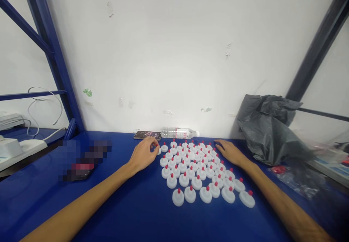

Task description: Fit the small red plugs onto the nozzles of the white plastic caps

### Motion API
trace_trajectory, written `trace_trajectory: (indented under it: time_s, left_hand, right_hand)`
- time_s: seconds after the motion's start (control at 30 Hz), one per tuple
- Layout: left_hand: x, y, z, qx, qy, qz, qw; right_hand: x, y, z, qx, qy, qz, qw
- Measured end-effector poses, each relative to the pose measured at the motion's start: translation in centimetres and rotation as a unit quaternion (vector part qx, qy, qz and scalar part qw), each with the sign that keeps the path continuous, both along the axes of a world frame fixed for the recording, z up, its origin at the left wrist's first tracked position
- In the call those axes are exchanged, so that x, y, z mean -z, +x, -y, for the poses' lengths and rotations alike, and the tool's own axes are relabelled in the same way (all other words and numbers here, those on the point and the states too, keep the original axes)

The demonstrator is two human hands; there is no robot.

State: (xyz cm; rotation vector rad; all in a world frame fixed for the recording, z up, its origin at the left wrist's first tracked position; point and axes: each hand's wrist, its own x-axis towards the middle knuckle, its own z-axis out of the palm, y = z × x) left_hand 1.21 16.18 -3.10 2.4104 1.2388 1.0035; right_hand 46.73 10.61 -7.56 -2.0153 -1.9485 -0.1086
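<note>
Where the blue table (128,209) reached toward the wall, a large group of round white pieces (184,179), each topped by a red tip, stood upright in uneven rows: close together at the back and right, more widely spaced at the front. At the group's back left corner, the left hand (145,152) had thumb and fingertips closed in a pinch on the red tip of the leftmost piece (159,151); whether this piece rested on the table could not be told. The right hand (228,151) lay palm down and open beside the back right edge, fingers extended toward the nearest pieces; contact with them was unclear.

Behind the group, a clear bottle (180,133) lay on its side, with a phone (147,135) just beside its left end. Farther right, a grey plastic bag (272,133) sat near the white wall (169,52), clear plastic wrapping (301,180) in front of it. Far left, a dark item (80,173) was partly pixelated.
</note>
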Motion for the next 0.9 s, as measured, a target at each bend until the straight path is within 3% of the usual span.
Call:
trace_trajectory:
  time_s: [0.13, 0.3, 0.7, 0.9]
  left_hand:
    - [-0.1, -0.1, -0.3, -0.017, -0.015, 0.065, 0.998]
    - [0.7, 0.0, -0.8, 0.014, -0.080, 0.154, 0.985]
    - [1.3, -0.3, -1.8, -0.020, -0.107, 0.134, 0.985]
    - [2.0, 0.1, -2.1, 0.001, -0.181, 0.167, 0.969]
  right_hand:
    - [0.0, 0.0, 0.0, 0.000, 0.000, 0.000, 1.000]
    - [0.0, 0.0, -0.1, 0.004, 0.001, -0.002, 1.000]
    - [0.0, 0.0, 0.0, 0.005, -0.003, 0.001, 1.000]
    - [0.0, 0.0, 0.1, 0.004, -0.002, 0.003, 1.000]
